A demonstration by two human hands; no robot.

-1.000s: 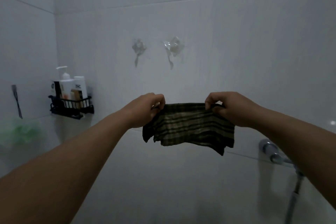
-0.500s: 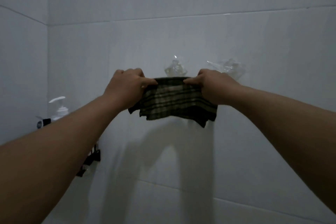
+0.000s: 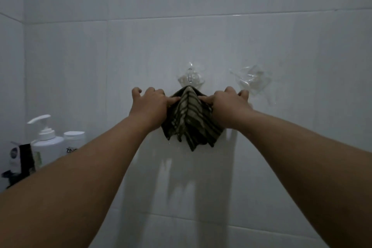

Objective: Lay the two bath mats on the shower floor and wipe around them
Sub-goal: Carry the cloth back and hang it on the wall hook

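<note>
A white tiled wall point(image 3: 201, 46) fills the view; the shower floor and the two bath mats are not seen, so how much laying and wiping is finished cannot be told. A dark striped cloth point(image 3: 190, 119) is draped from the left clear hook point(image 3: 190, 78), which suggests the wiping is over and the cloth is being put away. It is pinched at its upper folds by the left hand point(image 3: 150, 104) and the right hand point(image 3: 227, 102), their outer fingers spread toward the wall. A second clear hook point(image 3: 251, 80) is bare. Pump bottles point(image 3: 47, 143) are seen at lower left.
</note>
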